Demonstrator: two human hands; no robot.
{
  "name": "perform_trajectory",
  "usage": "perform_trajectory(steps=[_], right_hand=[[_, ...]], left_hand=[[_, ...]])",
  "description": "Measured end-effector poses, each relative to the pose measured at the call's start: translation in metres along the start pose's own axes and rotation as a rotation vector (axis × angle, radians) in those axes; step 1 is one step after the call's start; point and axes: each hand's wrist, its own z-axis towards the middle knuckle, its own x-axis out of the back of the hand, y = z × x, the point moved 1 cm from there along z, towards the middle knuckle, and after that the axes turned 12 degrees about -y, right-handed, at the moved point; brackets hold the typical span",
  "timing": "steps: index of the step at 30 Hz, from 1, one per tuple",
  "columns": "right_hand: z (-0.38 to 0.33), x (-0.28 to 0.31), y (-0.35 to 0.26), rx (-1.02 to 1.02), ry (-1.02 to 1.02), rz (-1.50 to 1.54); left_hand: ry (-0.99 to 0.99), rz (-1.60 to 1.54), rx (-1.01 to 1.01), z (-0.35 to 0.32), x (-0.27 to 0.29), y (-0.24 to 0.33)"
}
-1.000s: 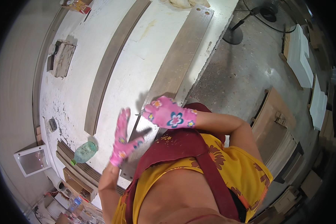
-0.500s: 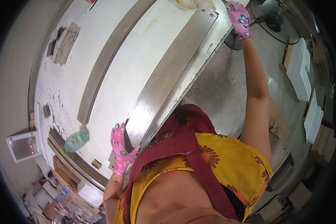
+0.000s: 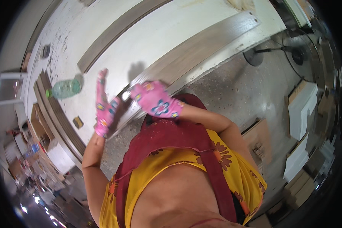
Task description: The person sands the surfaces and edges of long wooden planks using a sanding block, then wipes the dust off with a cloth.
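Grey plank end met by two gloved hands

Grey wooden plank (image 3: pixel 193 51) is laid on the white worktable (image 3: pixel 155 34), its near end under the right hand (image 3: pixel 155 99), which is curled over it. The left hand (image 3: pixel 103 104) is held flat and open just beside; a green bottle (image 3: pixel 64 88) lies beyond it.

left hand (image 3: pixel 103 106): pink glove, flower print
right hand (image 3: pixel 155 99): pink glove, blue flower
plank (image 3: pixel 195 51): grey-brown
table (image 3: pixel 148 36): white, dark specks
bottle (image 3: pixel 64 88): green
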Motion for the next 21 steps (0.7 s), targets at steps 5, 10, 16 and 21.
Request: perform_trajectory(steps=[5,10,16,21], right_hand=[[-0.012,0.022,0.043,-0.232,0.063,0.044],[-0.06,0.052,0.129,-0.547,0.291,-0.327],[0.01,-0.079,-0.075,-0.01,-0.262,-0.313],[0.069,-0.055,-0.202,0.243,-0.381,0.186]], left_hand=[[0.525,0.134,-0.011,-0.046,0.105,0.009],[0.733,0.264,0.173,-0.133,0.142,-0.021],[0.716,0.249,0.102,-0.152,0.126,-0.043],[0.755,0.281,0.123,-0.178,0.129,-0.017]])
